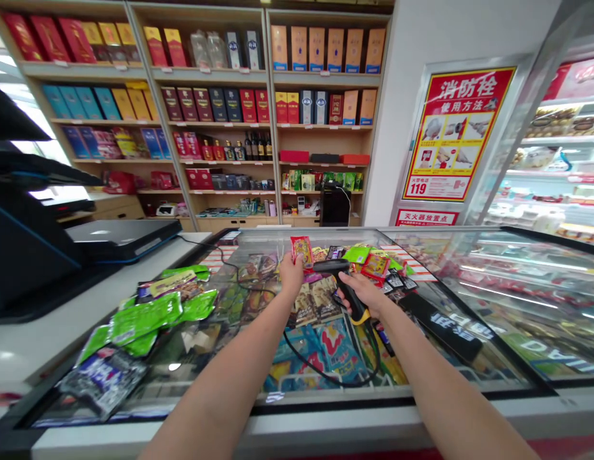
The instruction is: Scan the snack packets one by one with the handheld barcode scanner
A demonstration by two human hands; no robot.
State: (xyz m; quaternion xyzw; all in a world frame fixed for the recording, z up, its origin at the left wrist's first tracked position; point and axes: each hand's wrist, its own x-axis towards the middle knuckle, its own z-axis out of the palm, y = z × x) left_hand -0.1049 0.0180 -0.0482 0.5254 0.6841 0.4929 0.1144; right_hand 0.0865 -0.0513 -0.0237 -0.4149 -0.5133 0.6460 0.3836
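Observation:
A small red snack packet (302,250) is pinched upright in my left hand (291,271), above the freezer's glass top. Wrapped round the grip of a black and yellow barcode scanner (331,266) is my right hand (362,291). The scanner's head points left, close to the red packet. Its dark cable (325,378) loops down across the glass. Just beyond the scanner lies a heap of small packets, among them a green packet (358,254) and a red packet (375,264). More green packets (143,317) and a dark packet (105,378) are piled at the left.
The glass-topped chest freezer (277,427) spans the front, with packaged goods showing inside. A dark rectangular panel (443,327) lies right of my right hand. At left stand a scale (117,236) and a dark checkout machine (28,243). Shelves of boxes (210,105) line the back wall.

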